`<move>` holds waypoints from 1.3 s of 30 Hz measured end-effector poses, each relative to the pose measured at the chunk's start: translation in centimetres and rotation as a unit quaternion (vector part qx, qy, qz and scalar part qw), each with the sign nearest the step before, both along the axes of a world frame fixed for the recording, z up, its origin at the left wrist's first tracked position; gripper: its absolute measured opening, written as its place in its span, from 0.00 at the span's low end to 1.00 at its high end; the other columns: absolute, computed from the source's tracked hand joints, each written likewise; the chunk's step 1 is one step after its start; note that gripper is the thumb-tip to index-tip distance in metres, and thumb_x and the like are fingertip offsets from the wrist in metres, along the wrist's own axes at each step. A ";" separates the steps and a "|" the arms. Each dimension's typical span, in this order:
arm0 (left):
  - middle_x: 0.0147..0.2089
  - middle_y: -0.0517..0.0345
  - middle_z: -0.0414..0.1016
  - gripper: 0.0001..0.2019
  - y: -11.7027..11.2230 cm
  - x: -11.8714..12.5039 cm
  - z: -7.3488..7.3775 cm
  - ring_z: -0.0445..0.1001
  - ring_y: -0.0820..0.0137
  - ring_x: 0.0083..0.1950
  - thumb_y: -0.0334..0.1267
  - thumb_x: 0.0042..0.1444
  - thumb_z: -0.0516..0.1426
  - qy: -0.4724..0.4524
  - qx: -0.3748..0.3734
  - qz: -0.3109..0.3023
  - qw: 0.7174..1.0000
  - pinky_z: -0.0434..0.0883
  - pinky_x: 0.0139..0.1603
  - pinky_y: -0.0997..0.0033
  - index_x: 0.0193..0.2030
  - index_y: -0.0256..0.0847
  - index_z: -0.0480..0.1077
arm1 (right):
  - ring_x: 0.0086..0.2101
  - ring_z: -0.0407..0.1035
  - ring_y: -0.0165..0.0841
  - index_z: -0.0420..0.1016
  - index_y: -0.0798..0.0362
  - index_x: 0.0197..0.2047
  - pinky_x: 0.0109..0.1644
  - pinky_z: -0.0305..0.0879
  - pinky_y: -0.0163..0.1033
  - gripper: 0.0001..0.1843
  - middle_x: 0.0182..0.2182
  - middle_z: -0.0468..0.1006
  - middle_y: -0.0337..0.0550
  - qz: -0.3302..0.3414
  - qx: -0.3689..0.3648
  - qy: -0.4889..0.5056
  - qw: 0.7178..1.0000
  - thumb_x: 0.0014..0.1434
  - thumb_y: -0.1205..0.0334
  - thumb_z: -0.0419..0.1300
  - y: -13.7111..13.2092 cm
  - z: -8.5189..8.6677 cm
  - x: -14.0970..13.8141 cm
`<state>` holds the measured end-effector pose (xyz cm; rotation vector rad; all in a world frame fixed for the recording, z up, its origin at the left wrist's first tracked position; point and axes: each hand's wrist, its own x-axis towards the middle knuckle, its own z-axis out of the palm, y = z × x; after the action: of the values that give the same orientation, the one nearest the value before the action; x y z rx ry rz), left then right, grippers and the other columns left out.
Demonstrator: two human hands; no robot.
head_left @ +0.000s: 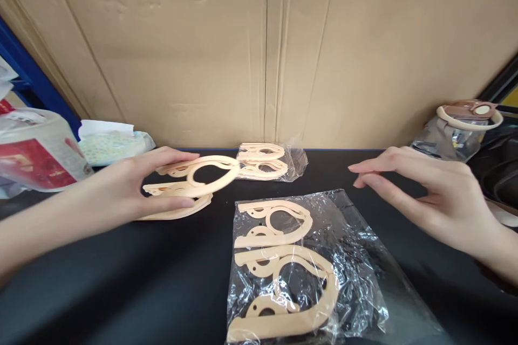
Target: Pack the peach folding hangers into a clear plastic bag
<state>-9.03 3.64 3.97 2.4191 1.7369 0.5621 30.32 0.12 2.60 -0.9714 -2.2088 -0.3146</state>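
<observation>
- Hands, two in view, and the left hand (131, 186) is the busy one: thumb on the near side, fingers on the far side, spread to the width of one folded hanger (227, 178) and gripping it.
- One more hanger (196, 208) shows just beneath that one, at the left of the black table (133, 285); whether the two touch, I can't tell.
- Right hand (441, 194), over on the other side: holding nothing, fingers curled, thumb and forefinger near each other with a small gap, above the table and to the right of the plastic.
- Two bags of hangers on the table! The near clear bag (360, 264) lies flat in front, two folded hangers inside, one smaller-looking behind (308, 222) and one nearer (332, 288).
- Far clear bag (298, 163), up by the cardboard (170, 64): two hanger shapes side by side, layered edges, total count unclear.
- Round the edges, one bottle (471, 121) with a brown lid at right; at left, one patterned packet (117, 145) and one red-labelled container (44, 156).
</observation>
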 end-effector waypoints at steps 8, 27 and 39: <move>0.62 0.55 0.69 0.32 -4.5 10.5 -2.2 0.69 0.56 0.61 0.53 0.53 0.63 -0.067 0.132 -0.205 0.968 0.68 0.62 0.54 0.63 0.49 0.62 | 0.61 0.62 0.42 0.57 0.48 0.67 0.61 0.67 0.44 0.42 0.64 0.65 0.49 0.111 -0.143 -0.086 0.980 0.54 0.43 0.67 -1.8 1.1 -3.6; 0.74 0.60 0.54 0.28 -4.0 9.6 -5.4 0.52 0.57 0.73 0.58 0.66 0.44 -0.062 -0.079 -0.136 0.986 0.54 0.72 0.49 0.69 0.52 0.58 | 0.47 0.74 0.51 0.65 0.43 0.60 0.44 0.77 0.52 0.32 0.50 0.77 0.49 -0.095 -0.073 -0.163 0.979 0.53 0.47 0.62 -1.7 -0.7 6.4; 0.73 0.56 0.55 0.27 -3.4 9.0 -7.0 0.48 0.60 0.75 0.54 0.68 0.45 -0.038 -0.061 -0.198 0.977 0.51 0.73 0.50 0.69 0.47 0.57 | 0.53 0.72 0.41 0.63 0.41 0.62 0.54 0.74 0.42 0.34 0.58 0.72 0.42 0.014 -0.378 0.010 0.926 0.54 0.54 0.68 -1.3 -2.1 1.7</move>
<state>-0.08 0.28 -3.06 2.5185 1.1714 0.4731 32.05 -1.16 0.50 -1.3121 -2.3501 0.6133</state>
